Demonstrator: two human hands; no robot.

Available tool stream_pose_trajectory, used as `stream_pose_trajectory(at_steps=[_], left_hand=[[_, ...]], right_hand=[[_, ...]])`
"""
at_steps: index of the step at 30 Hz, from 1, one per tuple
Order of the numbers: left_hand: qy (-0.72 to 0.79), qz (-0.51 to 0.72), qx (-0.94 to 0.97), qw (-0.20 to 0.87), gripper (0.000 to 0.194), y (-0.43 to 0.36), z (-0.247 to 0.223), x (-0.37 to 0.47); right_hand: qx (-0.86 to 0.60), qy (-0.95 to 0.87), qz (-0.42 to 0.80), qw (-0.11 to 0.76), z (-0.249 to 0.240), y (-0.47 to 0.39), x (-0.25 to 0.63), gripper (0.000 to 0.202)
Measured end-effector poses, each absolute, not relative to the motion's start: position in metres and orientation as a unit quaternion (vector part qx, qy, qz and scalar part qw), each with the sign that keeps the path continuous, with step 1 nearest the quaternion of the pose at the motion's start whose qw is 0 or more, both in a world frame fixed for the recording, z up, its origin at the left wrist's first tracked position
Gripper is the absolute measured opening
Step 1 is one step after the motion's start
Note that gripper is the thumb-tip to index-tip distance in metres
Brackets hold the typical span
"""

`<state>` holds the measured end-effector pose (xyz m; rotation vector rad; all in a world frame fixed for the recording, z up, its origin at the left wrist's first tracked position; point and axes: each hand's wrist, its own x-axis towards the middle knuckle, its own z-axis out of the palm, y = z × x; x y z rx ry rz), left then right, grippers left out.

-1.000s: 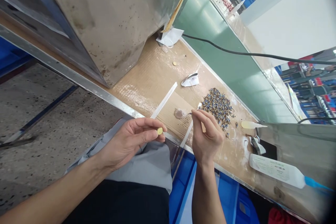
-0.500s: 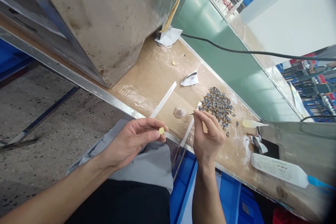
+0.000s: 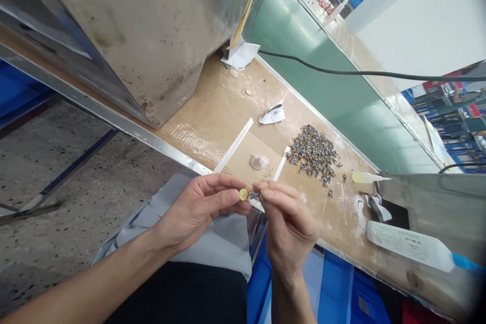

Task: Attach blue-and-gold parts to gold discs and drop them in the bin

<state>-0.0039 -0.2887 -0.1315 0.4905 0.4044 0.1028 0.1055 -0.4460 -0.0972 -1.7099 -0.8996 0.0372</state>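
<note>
My left hand (image 3: 207,207) pinches a small round yellow disc (image 3: 243,194) between thumb and fingers, above the table's front edge. Close on its right, my right hand (image 3: 290,220) is closed on a small bluish part (image 3: 254,195), whose end points at the disc; whether the two touch is too small to tell. Beyond the hands lies a small clear dish (image 3: 258,162) with tiny specks beside it. A pile of small blue and brass-coloured parts (image 3: 313,152) lies to the right of the dish.
A large metal housing (image 3: 152,25) stands at the left. White crumpled paper (image 3: 272,114) and another yellow disc (image 3: 248,92) lie farther back. On the right are a small yellowish bottle (image 3: 363,177), a large white bottle (image 3: 410,245) and a black cable (image 3: 319,67).
My right hand has moved down and left from above the clear dish to meet my left hand. My left hand has shifted slightly right, still with the yellow disc.
</note>
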Motion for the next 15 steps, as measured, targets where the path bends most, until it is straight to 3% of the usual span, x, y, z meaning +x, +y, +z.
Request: stream_pose_trajectory(at_steps=[15], left_hand=[[0.185,0.069,0.227,0.954,0.016,-0.2931,-0.1265,-0.0055]], right_hand=[[-0.737,-0.400,0.009,0.545,-0.0944,-0.4447,0.1038,0.027]])
